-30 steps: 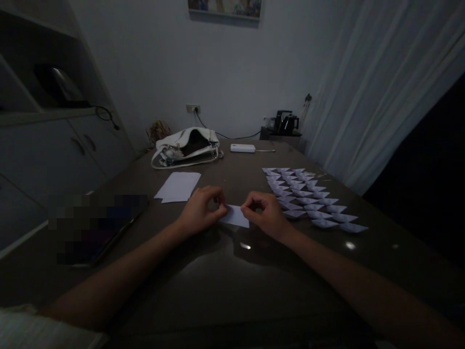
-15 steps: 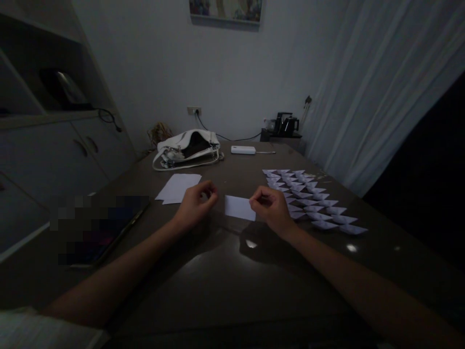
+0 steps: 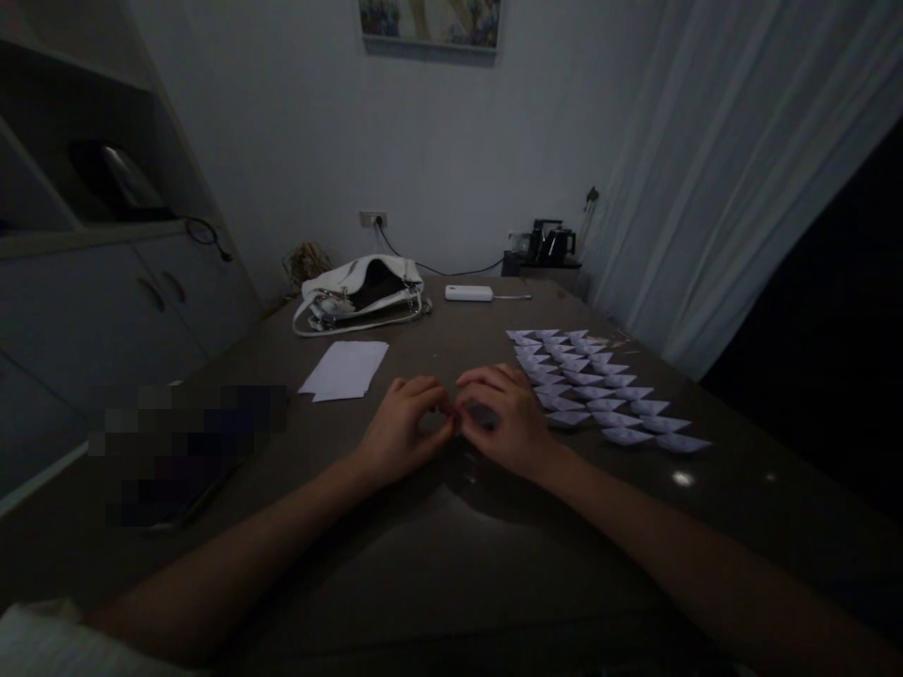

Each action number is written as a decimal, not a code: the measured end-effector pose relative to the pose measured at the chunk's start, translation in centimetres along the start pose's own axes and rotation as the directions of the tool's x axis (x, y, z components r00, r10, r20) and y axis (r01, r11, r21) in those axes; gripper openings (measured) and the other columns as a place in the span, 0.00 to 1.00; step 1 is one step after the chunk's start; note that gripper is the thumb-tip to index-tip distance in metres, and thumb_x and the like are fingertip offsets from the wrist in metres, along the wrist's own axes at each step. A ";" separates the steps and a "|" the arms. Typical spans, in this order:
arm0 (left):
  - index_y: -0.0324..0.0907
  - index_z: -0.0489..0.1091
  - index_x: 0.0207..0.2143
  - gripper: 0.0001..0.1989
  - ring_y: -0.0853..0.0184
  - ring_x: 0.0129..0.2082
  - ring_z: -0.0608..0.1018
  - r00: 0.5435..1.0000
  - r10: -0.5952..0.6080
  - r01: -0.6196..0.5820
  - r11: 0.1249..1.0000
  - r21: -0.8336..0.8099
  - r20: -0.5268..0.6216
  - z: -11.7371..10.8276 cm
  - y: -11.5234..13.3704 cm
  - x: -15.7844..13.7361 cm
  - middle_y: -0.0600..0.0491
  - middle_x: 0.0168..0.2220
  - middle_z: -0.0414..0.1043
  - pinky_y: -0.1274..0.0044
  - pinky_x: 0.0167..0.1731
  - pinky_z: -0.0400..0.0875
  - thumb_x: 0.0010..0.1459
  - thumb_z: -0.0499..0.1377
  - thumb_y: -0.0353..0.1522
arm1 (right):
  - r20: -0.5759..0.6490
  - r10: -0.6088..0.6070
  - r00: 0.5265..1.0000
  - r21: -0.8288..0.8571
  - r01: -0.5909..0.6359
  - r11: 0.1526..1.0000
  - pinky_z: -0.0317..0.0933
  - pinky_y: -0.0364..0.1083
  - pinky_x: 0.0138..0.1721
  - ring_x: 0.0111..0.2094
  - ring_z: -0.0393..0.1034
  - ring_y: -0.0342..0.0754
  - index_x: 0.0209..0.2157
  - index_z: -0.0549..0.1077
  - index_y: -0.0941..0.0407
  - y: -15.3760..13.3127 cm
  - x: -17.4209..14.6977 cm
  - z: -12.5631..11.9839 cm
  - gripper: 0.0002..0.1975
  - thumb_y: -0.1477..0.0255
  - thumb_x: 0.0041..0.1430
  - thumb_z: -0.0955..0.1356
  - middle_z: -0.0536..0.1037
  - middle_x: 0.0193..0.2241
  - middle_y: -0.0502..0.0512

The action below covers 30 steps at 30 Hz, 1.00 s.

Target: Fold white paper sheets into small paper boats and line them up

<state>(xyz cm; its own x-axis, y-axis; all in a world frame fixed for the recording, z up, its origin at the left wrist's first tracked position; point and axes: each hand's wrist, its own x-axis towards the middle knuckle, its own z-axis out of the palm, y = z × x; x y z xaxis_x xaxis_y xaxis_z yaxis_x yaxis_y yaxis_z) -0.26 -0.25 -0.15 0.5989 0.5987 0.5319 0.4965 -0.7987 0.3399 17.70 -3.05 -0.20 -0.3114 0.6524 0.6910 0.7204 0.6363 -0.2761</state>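
Small white paper, in plain sight beside the left hand half a second ago, is now mostly or wholly hidden behind the fingers, where the two hands meet above the tabletop. The left hand curls its thumb and forefinger into a loop; the right hand does likewise, its tips right against the left's, and I cannot tell whether either pair is pinching the paper. To the left, near the forearm, lies a dark, pixelated flat object. Just beyond the right hand, folded paper boats stand in close rows. Farther off on the left is a stack of white sheets, its edges uneven. Behind it sits a white handbag, gaping open, with a white device to its right. Farthest, a picture hangs on the wall.
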 end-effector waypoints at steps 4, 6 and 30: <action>0.40 0.65 0.28 0.03 0.67 0.34 0.70 0.999 0.045 -0.044 0.999 0.029 -0.014 0.1 0.5 -0.2 0.54 0.31 0.68 0.74 0.36 0.57 0.55 0.54 0.30 | 0.005 0.000 1.000 -0.065 0.000 0.998 0.50 0.49 0.45 0.43 0.64 0.50 0.28 0.69 0.55 -0.9 -0.1 0.0 0.03 0.76 0.49 0.66 0.74 0.40 0.54; 0.40 0.64 0.28 0.04 0.67 0.34 0.70 0.998 0.062 -0.061 0.998 0.027 -0.015 0.1 0.5 -0.2 0.54 0.31 0.68 0.74 0.36 0.57 0.55 0.54 0.30 | 0.015 0.004 1.000 -0.086 -0.003 0.996 0.50 0.49 0.44 0.42 0.64 0.50 0.27 0.68 0.55 -1.0 0.0 0.1 0.03 0.76 0.49 0.66 0.74 0.40 0.54; 0.40 0.65 0.27 0.05 0.65 0.35 0.70 0.997 0.073 -0.073 0.997 0.019 -0.017 -0.7 -0.5 -0.2 0.53 0.31 0.68 0.73 0.39 0.57 0.53 0.54 0.32 | 0.012 -0.005 1.000 -0.020 0.005 1.000 0.52 0.48 0.45 0.43 0.65 0.49 0.27 0.73 0.55 0.3 0.1 0.2 0.03 0.77 0.49 0.68 0.74 0.42 0.52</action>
<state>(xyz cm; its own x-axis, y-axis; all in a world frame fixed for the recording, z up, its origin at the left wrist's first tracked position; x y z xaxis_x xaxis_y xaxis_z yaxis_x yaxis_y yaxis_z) -1.12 0.02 0.13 0.6229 0.5375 0.5684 0.4632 -0.8390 0.2857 17.71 -2.70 -0.32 -0.3221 0.6540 0.6845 0.7308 0.6314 -0.2595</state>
